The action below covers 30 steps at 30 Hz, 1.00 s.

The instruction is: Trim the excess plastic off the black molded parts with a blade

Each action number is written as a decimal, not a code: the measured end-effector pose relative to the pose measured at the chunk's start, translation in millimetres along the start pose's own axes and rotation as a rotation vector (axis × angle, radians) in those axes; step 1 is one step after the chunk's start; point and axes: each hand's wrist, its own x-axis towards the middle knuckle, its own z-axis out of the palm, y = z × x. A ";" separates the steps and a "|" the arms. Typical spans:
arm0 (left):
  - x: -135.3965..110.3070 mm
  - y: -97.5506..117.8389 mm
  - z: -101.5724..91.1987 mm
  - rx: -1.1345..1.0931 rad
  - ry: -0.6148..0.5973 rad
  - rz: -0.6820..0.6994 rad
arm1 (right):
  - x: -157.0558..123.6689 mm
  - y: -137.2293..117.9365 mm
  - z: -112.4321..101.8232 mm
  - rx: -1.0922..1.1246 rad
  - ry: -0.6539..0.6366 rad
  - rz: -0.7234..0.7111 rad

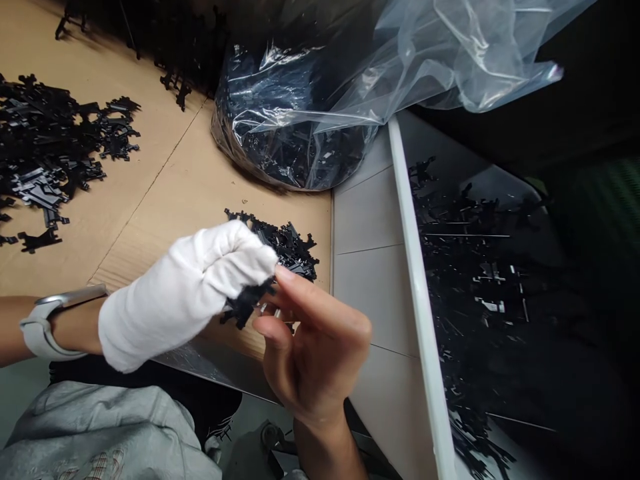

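Observation:
My left hand point(185, 293), in a white glove with a pale watch on the wrist, is closed round a small black plastic part point(247, 303). My bare right hand point(313, 340) meets it from the right, thumb and fingertips pinched on the same part. Both hands hover over the near edge of a cardboard sheet point(165, 193). Just behind them lies a small heap of black plastic parts point(290, 247).
A larger spread of black parts point(55, 160) covers the cardboard at left. A clear plastic bag point(300, 127) full of black parts stands at the back. A white bin point(420, 293) at right holds several black pieces. Grey cloth point(100, 433) lies at bottom left.

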 end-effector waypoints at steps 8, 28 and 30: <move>-1.5 0.9 0.5 0.053 0.036 0.031 | 7.9 -3.3 -2.1 -0.039 0.064 -0.197; -1.9 -1.0 3.2 0.101 0.118 0.036 | 10.2 -7.7 2.1 0.046 0.005 -0.193; -1.1 -2.8 3.3 0.113 0.131 0.046 | 11.4 -5.8 3.4 0.046 0.003 -0.206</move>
